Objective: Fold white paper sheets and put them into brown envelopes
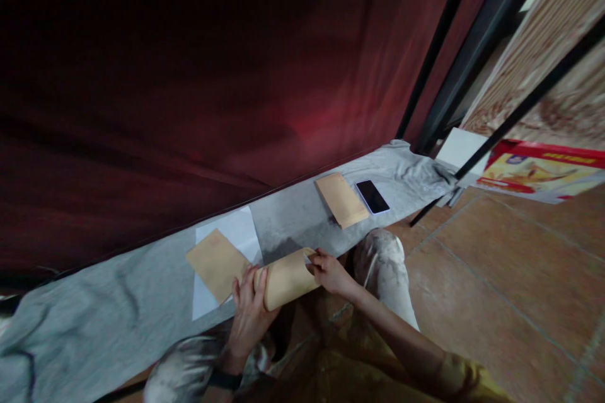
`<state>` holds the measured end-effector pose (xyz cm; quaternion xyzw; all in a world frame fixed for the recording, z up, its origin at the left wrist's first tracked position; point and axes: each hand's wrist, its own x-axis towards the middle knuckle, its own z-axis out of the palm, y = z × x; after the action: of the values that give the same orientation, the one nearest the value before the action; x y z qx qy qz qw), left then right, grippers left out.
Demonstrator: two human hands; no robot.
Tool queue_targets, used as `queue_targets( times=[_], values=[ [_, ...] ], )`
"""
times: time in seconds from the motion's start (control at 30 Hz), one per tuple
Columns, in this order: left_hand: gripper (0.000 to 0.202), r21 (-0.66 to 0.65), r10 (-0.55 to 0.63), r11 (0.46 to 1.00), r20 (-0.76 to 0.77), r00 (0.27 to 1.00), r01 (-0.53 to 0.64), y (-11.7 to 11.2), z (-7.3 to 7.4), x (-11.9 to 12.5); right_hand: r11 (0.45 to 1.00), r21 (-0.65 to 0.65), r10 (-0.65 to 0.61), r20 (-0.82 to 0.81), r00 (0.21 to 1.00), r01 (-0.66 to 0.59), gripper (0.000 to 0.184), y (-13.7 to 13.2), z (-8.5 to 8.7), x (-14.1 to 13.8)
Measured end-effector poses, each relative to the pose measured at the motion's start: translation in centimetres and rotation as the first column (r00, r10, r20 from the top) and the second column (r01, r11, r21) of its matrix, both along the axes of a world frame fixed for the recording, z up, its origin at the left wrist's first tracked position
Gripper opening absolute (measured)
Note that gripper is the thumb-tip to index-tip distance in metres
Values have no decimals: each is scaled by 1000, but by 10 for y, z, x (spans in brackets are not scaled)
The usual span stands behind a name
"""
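Note:
A brown paper envelope [288,277] is held above my lap, bulging into a rounded shape with its mouth towards the right. My left hand [250,305] grips its left end, fingers over the upper face. At the mouth, my right hand [332,272] is closed with its fingertips at the edge, partly inside. A small white patch shows in the opening; whether it is paper or lining I cannot tell. Left of the hands, another brown envelope [217,264] lies flat across white paper [246,233] on the cloth-covered bench.
Farther right on the grey cloth [142,283] lie more brown envelopes [341,200], apparently stacked, beside a dark-screened phone [372,196]. A dark red curtain [236,75] hangs behind the bench. Black metal poles [439,44] and a red-and-yellow printed box [539,170] stand at right above the tiled floor.

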<state>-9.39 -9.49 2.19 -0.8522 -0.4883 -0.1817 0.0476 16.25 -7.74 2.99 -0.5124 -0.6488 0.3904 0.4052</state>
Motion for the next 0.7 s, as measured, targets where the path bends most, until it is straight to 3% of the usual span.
queue_targets(
  times=[0.2, 0.37, 0.53, 0.7],
  values=[
    [83, 5, 1, 1000, 7, 1000, -1, 2, 0, -1, 998, -8, -57, -52, 997, 57, 10, -6, 14, 3],
    [84, 11, -12, 1000, -9, 1000, 12, 4, 3, 0, 981, -67, -191, -124, 974, 183, 23, -14, 17, 0],
    [84, 28, -38, 999, -17, 999, 38, 7, 4, -1, 945, -191, -305, -206, 930, 267, 60, -8, 2, 0],
    [85, 41, 2, 999, 1, 1000, -2, 13, 7, 2, 929, -358, -258, -433, 864, 98, 22, 2, -11, 0]
  ],
)
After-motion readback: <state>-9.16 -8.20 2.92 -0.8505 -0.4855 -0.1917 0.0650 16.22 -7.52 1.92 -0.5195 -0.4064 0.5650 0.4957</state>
